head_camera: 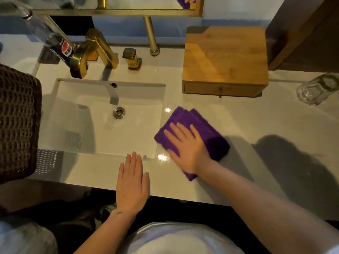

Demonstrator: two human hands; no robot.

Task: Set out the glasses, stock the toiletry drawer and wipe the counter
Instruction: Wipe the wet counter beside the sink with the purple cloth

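Observation:
A folded purple cloth lies on the white counter just right of the sink. My right hand presses flat on the cloth, fingers spread. My left hand rests flat on the counter's front edge below the sink, holding nothing. A wooden drawer box stands at the back right with its drawer closed. Clear glasses stand upside down at the far right edge.
A gold faucet and gold knob stand behind the sink. A Pepsi bottle stands at the back left. A dark woven towel hangs over the left side. A gold-framed mirror is above.

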